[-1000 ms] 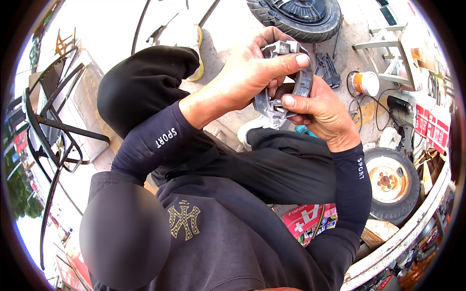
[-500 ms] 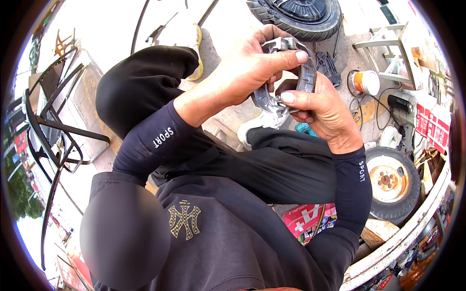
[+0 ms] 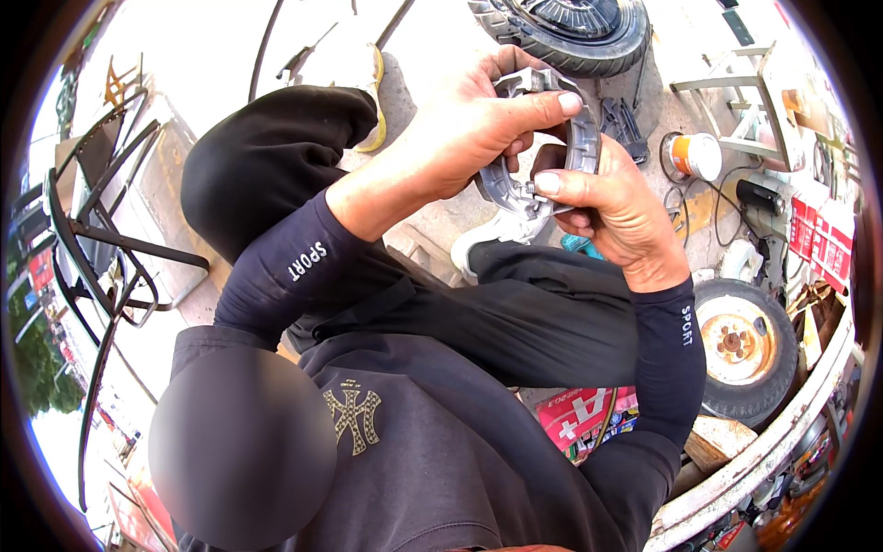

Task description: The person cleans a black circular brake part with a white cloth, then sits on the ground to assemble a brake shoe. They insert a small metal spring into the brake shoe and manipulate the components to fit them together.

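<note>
Between both hands, in front of my chest, is a grey metal ring of curved brake shoes (image 3: 586, 138). My left hand (image 3: 478, 120) is closed on its upper left part, with the thumb laid across the top. On the lower right side my right hand (image 3: 614, 198) grips the same ring, its thumb pressing near the lower joint. Fingers hide parts of both curved pieces, so small details at the joint cannot be made out.
A black-tyred wheel (image 3: 589, 51) lies beyond my hands, with dark metal parts (image 3: 624, 129) near it. To the right are a white-and-orange tub (image 3: 694, 156), a metal stool frame (image 3: 750, 101) and a small rusty-rimmed wheel (image 3: 743, 345). A black chair frame (image 3: 120, 244) stands left.
</note>
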`<state>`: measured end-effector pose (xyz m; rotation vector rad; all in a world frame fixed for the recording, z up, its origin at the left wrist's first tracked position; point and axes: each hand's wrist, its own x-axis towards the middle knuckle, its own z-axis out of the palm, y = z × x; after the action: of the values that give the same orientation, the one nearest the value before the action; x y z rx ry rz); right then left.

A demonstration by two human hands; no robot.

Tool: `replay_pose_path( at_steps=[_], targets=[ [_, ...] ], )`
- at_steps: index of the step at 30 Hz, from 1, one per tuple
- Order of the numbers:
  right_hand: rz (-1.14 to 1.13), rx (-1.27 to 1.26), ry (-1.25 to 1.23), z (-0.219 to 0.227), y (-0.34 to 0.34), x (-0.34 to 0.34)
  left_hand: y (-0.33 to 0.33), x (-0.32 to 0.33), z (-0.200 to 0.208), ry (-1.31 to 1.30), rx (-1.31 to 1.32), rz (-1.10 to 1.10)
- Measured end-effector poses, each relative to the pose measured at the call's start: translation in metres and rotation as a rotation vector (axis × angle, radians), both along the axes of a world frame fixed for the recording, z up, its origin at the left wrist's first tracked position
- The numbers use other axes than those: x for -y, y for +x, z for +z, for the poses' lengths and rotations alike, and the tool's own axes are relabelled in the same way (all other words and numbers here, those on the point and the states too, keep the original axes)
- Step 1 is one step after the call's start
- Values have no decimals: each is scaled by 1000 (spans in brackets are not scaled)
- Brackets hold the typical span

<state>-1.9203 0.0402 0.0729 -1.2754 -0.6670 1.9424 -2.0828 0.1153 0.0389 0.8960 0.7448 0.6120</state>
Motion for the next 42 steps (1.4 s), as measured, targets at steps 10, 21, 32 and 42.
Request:
replay_pose_path(
  at_steps=[10,21,32,42],
  targets=[
    [-33,127,79,-2,4,0,-1,-4,5,202,-159,-28],
    [-173,89,74,-8,1,11,-11,-11,8,148,-167,-95],
    [-111,417,168,4,6,12,-10,-16,-4,318,-224,-189],
    [-28,352,250,7,19,21,-10,-1,20,573,-265,-144]
  ],
)
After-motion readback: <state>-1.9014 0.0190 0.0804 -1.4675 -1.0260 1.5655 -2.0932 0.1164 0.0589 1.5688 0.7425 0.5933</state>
